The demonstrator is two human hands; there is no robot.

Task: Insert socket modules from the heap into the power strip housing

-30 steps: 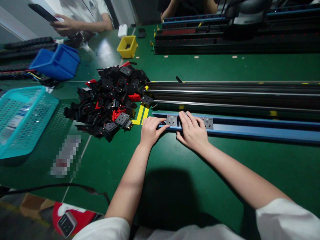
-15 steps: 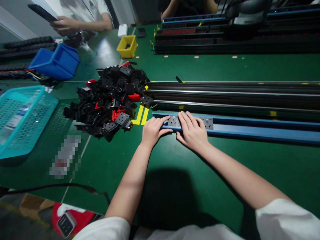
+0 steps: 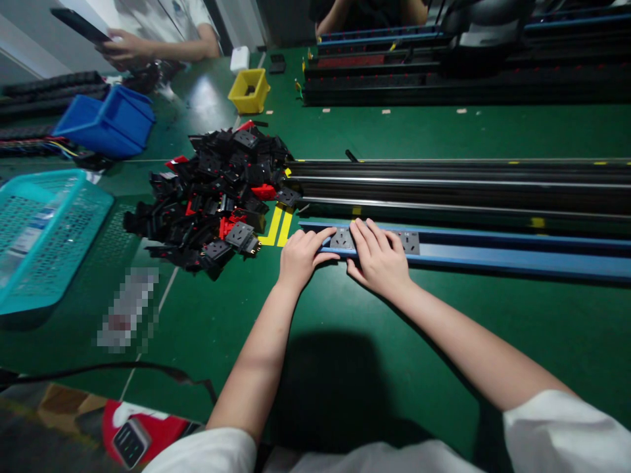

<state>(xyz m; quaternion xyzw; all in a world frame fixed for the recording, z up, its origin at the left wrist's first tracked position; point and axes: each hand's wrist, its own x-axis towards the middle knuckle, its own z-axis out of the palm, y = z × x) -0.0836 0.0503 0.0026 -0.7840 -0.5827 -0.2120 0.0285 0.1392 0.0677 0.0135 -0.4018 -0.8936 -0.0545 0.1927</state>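
Observation:
A long blue metal channel (image 3: 493, 258) lies across the green table, with black socket modules seated in its left part. One socket module (image 3: 342, 239) shows between my hands, and another socket module (image 3: 411, 243) sits just right of my right hand. My left hand (image 3: 300, 257) grips the channel's left end, thumb along the near edge and fingers over the top. My right hand (image 3: 378, 255) is wrapped over the channel, its fingers lying across the modules and its thumb at the near side. What lies under the right palm is hidden.
A heap of black and red socket modules (image 3: 217, 190) lies left of the channel. Behind it run dark rails (image 3: 444, 190). A teal basket (image 3: 59, 263), a blue bin (image 3: 108, 125) and a yellow box (image 3: 249, 92) stand farther left. Across the table, a person's hand (image 3: 123, 49) holds a phone.

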